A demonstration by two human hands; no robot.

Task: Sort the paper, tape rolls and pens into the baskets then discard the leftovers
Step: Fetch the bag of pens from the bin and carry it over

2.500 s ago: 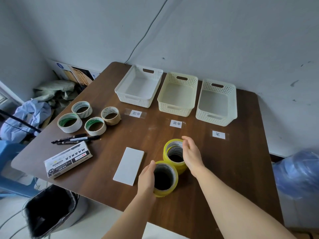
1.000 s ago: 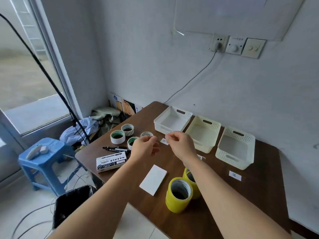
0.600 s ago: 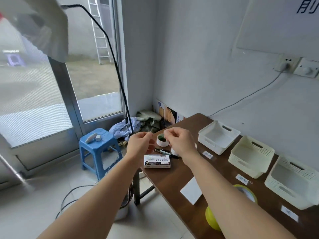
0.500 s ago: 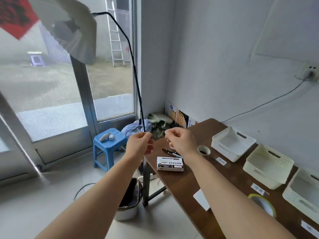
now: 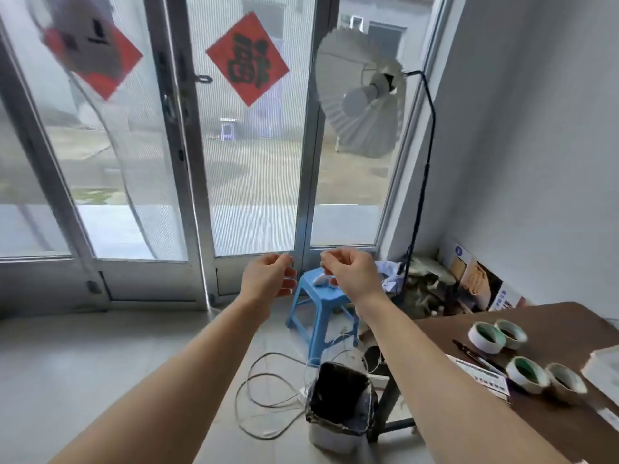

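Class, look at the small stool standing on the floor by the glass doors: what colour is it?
The stool is light blue, seen in the head view, the only view here.

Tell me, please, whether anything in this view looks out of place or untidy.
Yes. Loose white cable sprawls in loops on the floor beside the lined bin, an apparent trip hazard. Clothes and bags are heaped in the corner behind the blue stool. On the table, the tape rolls lie unsorted.

Location: a plain room set up as a makeshift workspace. Indicators: bare walls, glazed doors (image 5: 234, 145) to a yard, studio lamp (image 5: 363, 95), plastic stool (image 5: 321, 306), loose floor cables (image 5: 268, 393), wooden table (image 5: 552, 413).
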